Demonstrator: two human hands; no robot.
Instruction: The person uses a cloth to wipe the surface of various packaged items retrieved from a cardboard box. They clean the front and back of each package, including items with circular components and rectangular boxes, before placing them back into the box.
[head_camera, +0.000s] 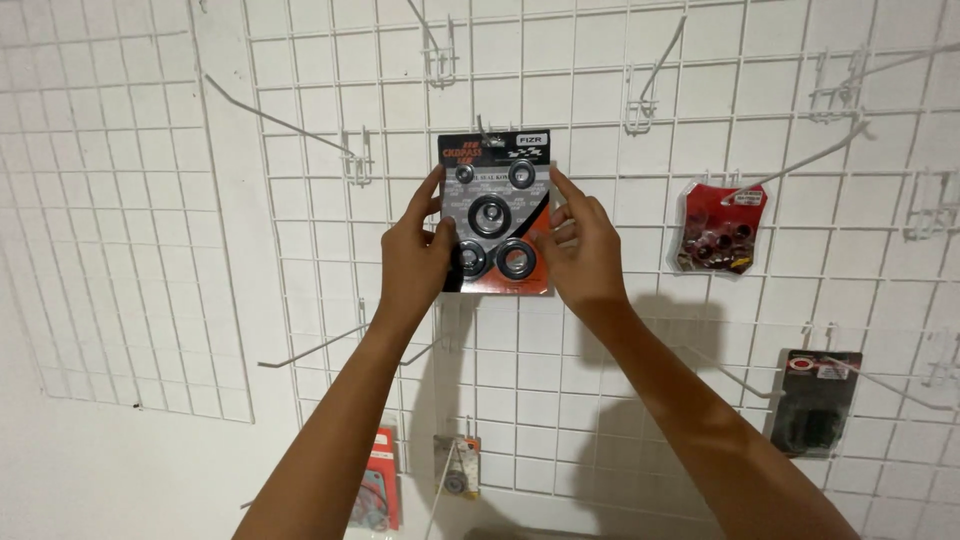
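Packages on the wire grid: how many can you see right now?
5. A ring-seal card held by both hands, a red pack right of it, a dark pack lower right, two at bottom centre. Others may lie outside the view.

bright, sharp view; soft shadows under arms.

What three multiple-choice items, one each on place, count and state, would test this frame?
1. Where is the card of rings?
A. against the wire grid
B. on the floor
C. on a table

2. How many black rings are on it?
A. two
B. five
C. nine

3. How is the card held?
A. by one hand
B. by both hands
C. by no hand

Answers:
1 A, it lies against the white wire grid.
2 B, two small, one middle, two lower.
3 B, the left hand and right hand grip its sides.
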